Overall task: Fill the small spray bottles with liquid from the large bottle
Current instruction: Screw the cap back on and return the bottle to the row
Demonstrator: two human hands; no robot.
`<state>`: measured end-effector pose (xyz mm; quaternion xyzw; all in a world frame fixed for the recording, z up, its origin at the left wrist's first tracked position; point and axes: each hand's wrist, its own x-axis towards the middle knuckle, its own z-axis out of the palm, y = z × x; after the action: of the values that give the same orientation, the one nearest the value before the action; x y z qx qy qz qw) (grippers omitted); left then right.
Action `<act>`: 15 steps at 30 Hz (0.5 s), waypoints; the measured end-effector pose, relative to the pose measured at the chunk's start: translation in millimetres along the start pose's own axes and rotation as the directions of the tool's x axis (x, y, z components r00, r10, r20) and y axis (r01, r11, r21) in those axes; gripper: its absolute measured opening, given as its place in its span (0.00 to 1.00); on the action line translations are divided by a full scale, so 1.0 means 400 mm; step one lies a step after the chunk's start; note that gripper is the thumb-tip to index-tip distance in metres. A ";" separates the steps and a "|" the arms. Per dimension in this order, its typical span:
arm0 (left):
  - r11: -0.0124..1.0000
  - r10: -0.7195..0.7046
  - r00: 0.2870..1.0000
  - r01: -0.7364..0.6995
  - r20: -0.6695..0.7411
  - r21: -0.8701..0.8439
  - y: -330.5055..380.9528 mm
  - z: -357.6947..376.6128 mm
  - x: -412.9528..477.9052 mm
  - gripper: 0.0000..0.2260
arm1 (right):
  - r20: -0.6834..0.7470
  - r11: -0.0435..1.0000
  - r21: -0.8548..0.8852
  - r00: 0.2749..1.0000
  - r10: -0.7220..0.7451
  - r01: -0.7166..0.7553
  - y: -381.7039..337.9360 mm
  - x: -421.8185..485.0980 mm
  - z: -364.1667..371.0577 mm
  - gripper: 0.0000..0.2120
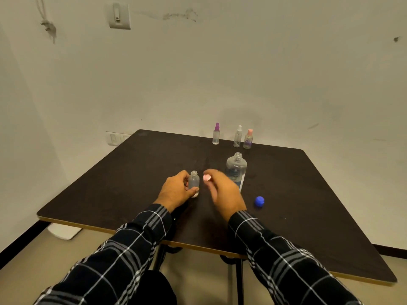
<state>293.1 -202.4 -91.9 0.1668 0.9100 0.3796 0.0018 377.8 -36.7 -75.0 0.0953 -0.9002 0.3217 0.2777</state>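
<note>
At table centre, our left hand grips one open small bottle; right hand pinches pink cap beside it. Three capped bottles behind, one large bottle.

A plain off-white wall fills the back of the room, marked by grey scuffs near the top. A switch plate sits high on it, with a knotted cord hanging to its left, and a socket sits low behind the far corner of the dark brown surface. The surface has a pale edge and dark metal legs. The floor is beige, with black skirting and a white object lying under the left corner.
</note>
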 end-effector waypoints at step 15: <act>0.999 -0.019 1.000 0.019 0.013 0.033 0.011 -0.004 -0.001 0.16 | -0.198 0.934 0.326 0.956 0.216 -0.144 -0.034 0.089 -0.027 0.09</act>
<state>294.5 -200.7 -88.0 0.1608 0.9177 0.3632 0.0086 357.7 -40.3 -41.0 0.0161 -0.8054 0.4912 0.3313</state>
